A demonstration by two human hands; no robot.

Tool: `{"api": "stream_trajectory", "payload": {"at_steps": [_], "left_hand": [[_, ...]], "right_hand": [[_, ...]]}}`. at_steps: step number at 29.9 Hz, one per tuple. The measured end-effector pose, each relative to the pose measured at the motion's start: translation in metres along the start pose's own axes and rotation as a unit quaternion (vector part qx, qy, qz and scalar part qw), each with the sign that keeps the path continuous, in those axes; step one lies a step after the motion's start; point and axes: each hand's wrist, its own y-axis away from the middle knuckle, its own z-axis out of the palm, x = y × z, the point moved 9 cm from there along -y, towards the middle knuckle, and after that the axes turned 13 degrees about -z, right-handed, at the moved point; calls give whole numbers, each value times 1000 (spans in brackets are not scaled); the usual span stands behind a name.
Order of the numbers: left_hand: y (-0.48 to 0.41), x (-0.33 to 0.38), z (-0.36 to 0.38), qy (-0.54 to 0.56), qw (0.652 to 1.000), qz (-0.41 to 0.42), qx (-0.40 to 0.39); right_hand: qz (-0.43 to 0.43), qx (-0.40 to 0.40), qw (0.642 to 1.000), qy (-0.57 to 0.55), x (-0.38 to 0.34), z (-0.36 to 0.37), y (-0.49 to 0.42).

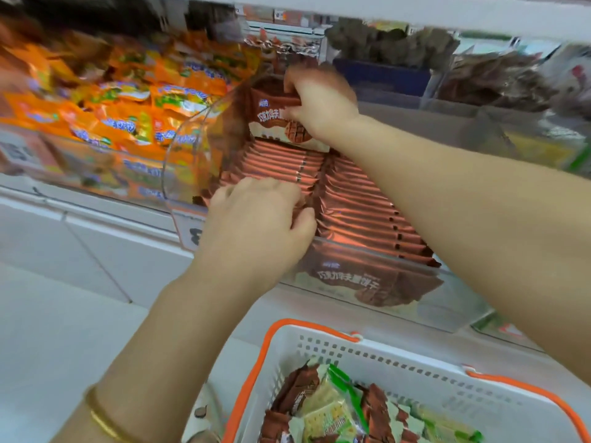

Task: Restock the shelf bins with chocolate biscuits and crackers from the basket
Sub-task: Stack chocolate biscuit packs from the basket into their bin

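A clear shelf bin [179,161] holds two rows of brown chocolate biscuit packs [361,212] standing on edge. My right hand [319,103] reaches to the back of the left row and grips an upright chocolate biscuit pack [275,123] by its top edge. My left hand [259,219] rests on the front of the left row, fingers curled over the packs there and pressing them. Below, a white basket [415,369] with orange handles holds more brown biscuit packs [297,398] and green cracker packs [332,414].
A neighbouring bin to the left is full of orange snack bags [128,107]. Bins with dark packaged goods [492,81] sit at the back right. A white shelf ledge [96,219] runs under the bins, with a price label [192,231] on the front.
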Motion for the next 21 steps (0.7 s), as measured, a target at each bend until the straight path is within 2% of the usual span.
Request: {"api": "stream_trajectory", "payload": {"at_steps": [7, 12, 14, 18, 21], "left_hand": [[1, 1, 1, 26, 999, -6, -19], [3, -1, -3, 41, 999, -20, 2], [8, 2, -12, 50, 998, -7, 41], [45, 25, -43, 50, 981, 66, 177], [80, 47, -53, 84, 969, 99, 209]], "right_hand": [[-29, -9, 991, 129, 1, 7, -3], [11, -10, 994, 105, 7, -6, 7], [40, 22, 996, 74, 5, -29, 20], [53, 99, 991, -70, -17, -88, 81], [36, 114, 980, -156, -39, -125, 159]]}}
